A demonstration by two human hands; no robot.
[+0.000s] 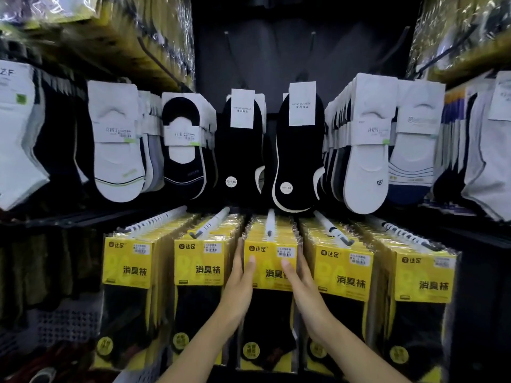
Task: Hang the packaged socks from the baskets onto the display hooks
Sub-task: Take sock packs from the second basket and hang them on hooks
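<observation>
**Bare forearms, slim grips**

The left forearm (199,344) and the right forearm (359,352) show bare skin from the lower edge of the picture up to the wrist. Both are slim and smooth and narrow gently toward the wrist. The left grip (240,275) is narrow, with long, slender fingers and a thumb whose nail is short, rounded and slightly glossy. The right grip (301,283) is of the same build, with a lean back, long fingers and a thumb with a similar short, rounded nail. The knuckles are soft in outline, and the undersides of both arms lie in shadow
</observation>
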